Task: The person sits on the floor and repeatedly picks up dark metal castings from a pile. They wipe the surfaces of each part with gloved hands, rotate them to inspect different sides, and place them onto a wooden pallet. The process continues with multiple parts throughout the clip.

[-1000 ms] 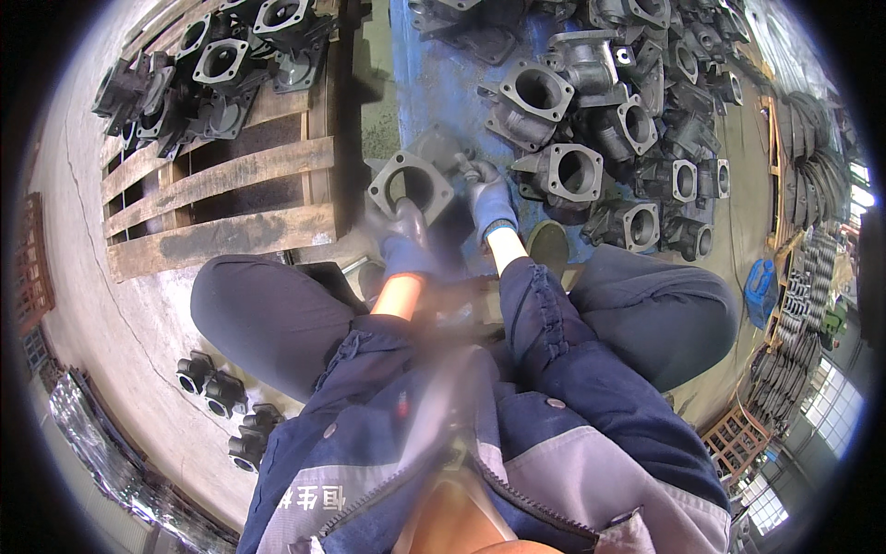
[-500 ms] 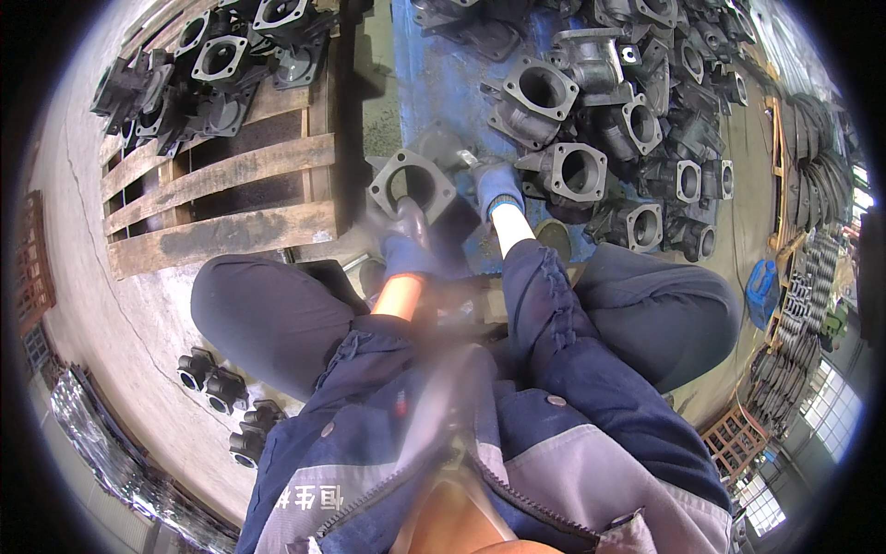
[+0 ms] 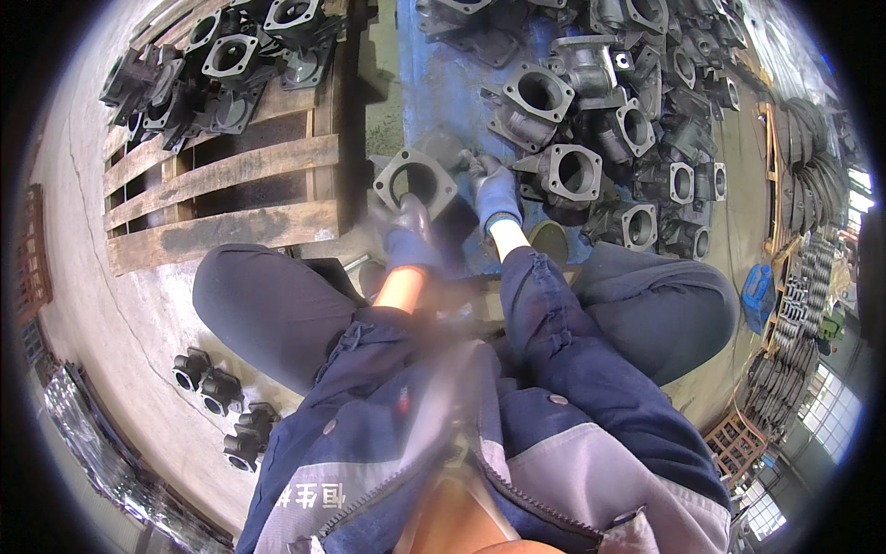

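Observation:
A grey cast-metal housing (image 3: 443,187) with a square, four-hole flange and a round bore is in front of me, between my knees. My left hand (image 3: 412,235), in a dark-coated blue glove, grips the near edge of its flange, fingers at the bore. Just right of the housing is my right hand (image 3: 496,194), in a blue glove, with its fingers curled closed. A small greyish thing seems to be in those fingers, too blurred to name. The housing's far part is smeared and its underside hidden.
Many similar castings (image 3: 574,174) crowd the blue surface (image 3: 425,83) on the right. More lie on a wooden pallet (image 3: 221,231) at the left. Several small castings (image 3: 220,392) stand on the floor by my left knee. A blue jug (image 3: 759,295) stands far right.
My right hand has shifted slightly, and the shiny thing at its fingertips shows less now. The housing and my left hand have moved very little, slightly right in the picture.

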`<state>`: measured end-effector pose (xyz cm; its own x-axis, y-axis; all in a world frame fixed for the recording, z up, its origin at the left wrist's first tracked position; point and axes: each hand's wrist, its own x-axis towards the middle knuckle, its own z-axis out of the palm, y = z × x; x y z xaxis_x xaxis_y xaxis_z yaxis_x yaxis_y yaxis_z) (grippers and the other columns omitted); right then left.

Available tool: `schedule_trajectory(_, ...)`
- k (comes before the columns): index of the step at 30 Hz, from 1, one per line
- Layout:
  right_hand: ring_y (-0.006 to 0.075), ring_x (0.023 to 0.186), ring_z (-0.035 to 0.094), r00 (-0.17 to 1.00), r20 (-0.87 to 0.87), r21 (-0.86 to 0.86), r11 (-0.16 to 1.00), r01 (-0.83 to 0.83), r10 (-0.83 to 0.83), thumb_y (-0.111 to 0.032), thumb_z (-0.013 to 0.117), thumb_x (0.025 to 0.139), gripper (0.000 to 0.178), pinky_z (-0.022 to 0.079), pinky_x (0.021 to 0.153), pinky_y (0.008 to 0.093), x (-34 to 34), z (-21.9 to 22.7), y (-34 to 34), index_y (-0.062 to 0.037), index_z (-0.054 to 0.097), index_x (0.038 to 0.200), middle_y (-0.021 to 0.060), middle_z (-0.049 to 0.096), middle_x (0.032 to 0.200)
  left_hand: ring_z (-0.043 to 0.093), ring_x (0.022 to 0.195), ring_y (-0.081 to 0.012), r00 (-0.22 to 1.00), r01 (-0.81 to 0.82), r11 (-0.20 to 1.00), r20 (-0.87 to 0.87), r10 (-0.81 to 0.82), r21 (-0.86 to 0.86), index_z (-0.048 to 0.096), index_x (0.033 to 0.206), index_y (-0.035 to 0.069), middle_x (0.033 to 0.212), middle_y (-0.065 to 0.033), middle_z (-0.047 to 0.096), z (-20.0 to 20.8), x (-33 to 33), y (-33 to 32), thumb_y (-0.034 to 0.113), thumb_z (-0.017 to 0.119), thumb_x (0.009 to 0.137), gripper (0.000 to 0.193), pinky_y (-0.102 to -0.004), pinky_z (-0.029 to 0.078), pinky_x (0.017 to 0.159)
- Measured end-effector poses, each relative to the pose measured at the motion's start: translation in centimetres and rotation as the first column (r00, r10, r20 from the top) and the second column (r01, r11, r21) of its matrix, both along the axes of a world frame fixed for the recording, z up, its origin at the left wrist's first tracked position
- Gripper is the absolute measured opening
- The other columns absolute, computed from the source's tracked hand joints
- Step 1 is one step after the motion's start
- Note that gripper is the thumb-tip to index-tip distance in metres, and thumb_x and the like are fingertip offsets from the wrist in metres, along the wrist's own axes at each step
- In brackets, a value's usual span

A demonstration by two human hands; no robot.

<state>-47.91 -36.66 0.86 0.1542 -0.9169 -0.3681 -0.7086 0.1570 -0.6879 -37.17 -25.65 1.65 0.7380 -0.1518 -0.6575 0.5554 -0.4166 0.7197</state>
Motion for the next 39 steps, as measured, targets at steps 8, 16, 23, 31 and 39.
schedule_trajectory(8,0.0363,0.099,0.069,0.702,-0.583,0.028,0.873,-0.486,0.409,-0.019,0.061,0.085,0.023,0.056,0.081,0.0444,0.9,-0.2,1.4,-0.0112,0.071,0.104,0.0154,0.072,0.101,0.052,0.129,-0.0371,0.981,0.1,0.988,0.153,-0.118,0.117,0.041,0.144,0.004,0.14,-0.0222,0.052,-5.7,0.3,1.2,0.03,0.061,0.08,0.072,-0.0419,0.04,0.106)
schedule_trajectory(16,0.0306,0.094,0.071,0.757,-0.43,0.096,0.859,-0.503,0.492,-0.013,0.06,0.087,0.021,0.057,0.079,0.0396,1.4,-3.0,1.9,-0.0112,0.075,0.102,0.0147,0.072,0.102,0.065,0.107,-0.03,0.997,-0.074,0.986,-0.028,0.07,-0.151,0.042,0.144,0.005,0.129,-0.0193,0.061,-1.6,-0.6,0.3,0.018,0.061,0.082,0.066,-0.0359,0.045,0.098)
schedule_trajectory(23,0.0389,0.1,0.067,0.942,-0.325,0.038,0.997,-0.07,0.079,-0.025,0.055,0.092,0.028,0.052,0.087,0.0449,0.0,-0.2,2.7,-0.011,0.07,0.11,0.0203,0.07,0.106,0.066,0.089,-0.0267,0.986,0.108,0.994,-0.123,-0.11,-0.016,0.062,0.116,0.001,0.107,-0.019,0.069,0.1,1.0,1.0,0.013,0.057,0.086,0.033,-0.0381,0.05,0.084)
schedule_trajectory(31,0.038,0.109,0.064,0.891,-0.45,0.204,0.963,0.173,-0.065,-0.028,0.048,0.094,0.036,0.052,0.089,0.0439,-3.3,-1.1,1.2,-0.0051,0.069,0.112,0.0222,0.067,0.114,0.063,0.09,-0.0227,0.923,0.327,0.928,-0.147,-0.354,-0.179,0.067,0.107,0.0,0.097,-0.0122,0.069,0.4,-1.7,1.5,0.044,0.056,0.096,0.046,-0.0365,0.049,0.076)
schedule_trajectory(39,0.0277,0.114,0.065,0.303,-0.628,0.462,0.657,-0.596,0.717,-0.027,0.049,0.097,0.032,0.055,0.09,0.0409,-7.8,-10.4,5.0,-0.0136,0.072,0.115,0.0081,0.067,0.124,0.049,0.122,-0.0292,0.95,0.312,0.934,0.044,-0.309,-0.173,0.043,0.143,0.006,0.136,-0.0135,0.052,6.8,3.0,1.0,0.056,0.062,0.091,0.075,-0.0388,0.041,0.102)
